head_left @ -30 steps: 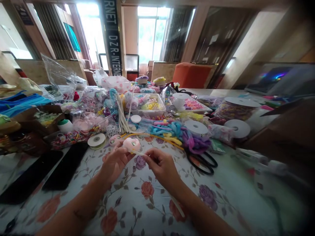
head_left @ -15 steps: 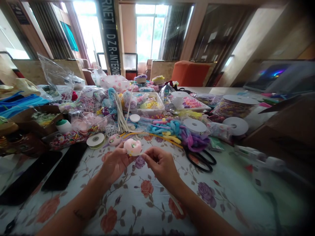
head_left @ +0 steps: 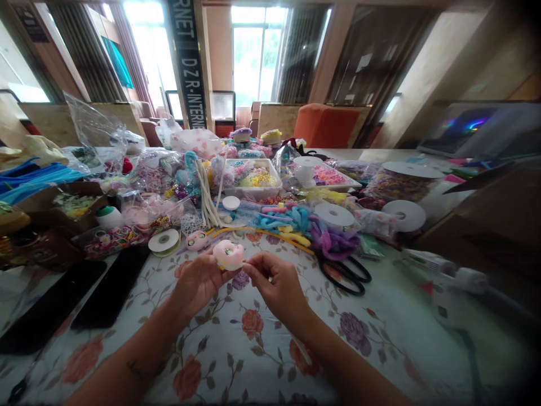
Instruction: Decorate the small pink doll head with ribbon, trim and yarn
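Observation:
A small pale doll head with green painted eyes rests in my left hand, whose thumb and fingers close around its left and lower side. My right hand pinches at the head's lower right edge; what lies between its fingertips is too small to make out. Below the right forearm a white cord shows, its upper part hidden by the arm. Just behind my left hand, a second doll face lies on the floral cloth.
Black-handled scissors lie to the right, beyond them a white glue gun. Two black slabs lie at left near a ribbon spool. Bead trays, bags, white cords and fuzzy stems crowd the back.
Hardly anything differs. The doll head has tilted and shifted slightly in my left hand, with my right fingertips still at its edge.

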The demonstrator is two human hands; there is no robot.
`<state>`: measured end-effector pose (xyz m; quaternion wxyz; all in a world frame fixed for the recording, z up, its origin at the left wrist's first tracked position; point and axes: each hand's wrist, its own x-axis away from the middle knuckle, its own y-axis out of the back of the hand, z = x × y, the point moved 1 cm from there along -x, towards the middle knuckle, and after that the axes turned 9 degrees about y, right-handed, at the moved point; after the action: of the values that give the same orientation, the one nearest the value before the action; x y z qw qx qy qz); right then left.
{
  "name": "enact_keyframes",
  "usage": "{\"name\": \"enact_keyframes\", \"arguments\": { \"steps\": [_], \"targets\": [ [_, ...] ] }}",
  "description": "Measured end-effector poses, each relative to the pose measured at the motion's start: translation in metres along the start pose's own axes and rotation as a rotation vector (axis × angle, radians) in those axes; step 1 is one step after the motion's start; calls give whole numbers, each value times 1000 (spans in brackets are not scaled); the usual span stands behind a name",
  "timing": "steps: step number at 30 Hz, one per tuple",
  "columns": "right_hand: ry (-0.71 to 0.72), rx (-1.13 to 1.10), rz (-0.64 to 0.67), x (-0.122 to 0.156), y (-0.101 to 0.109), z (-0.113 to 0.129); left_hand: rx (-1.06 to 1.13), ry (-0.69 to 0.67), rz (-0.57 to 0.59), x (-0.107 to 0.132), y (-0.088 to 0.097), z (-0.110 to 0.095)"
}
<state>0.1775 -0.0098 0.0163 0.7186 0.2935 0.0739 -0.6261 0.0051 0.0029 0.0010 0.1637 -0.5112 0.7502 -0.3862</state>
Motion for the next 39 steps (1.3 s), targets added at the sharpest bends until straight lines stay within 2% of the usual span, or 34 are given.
{"name": "enact_keyframes", "arguments": {
  "steps": [6, 19, 27, 32, 36, 39],
  "targets": [
    [56, 56, -3, 0, 0, 4, 28, 19, -28, 1, -1, -1],
    [25, 18, -25, 0, -2, 3, 11, 68, -23, 1, 1, 0],
    [-58, -107, -12, 1, -5, -2, 32, 104, 8, 1, 1, 1],
    [-175, -251, -13, -1, -4, -7, 6, 133, 44, 1, 7, 3],
    [-261, -340, 81, -4, 1, -7, -18, 161, 76, 0, 14, 3],
    [-269, -373, 128, -6, 6, -6, -33, 165, 103, 0, 15, 3]
  ]
}}
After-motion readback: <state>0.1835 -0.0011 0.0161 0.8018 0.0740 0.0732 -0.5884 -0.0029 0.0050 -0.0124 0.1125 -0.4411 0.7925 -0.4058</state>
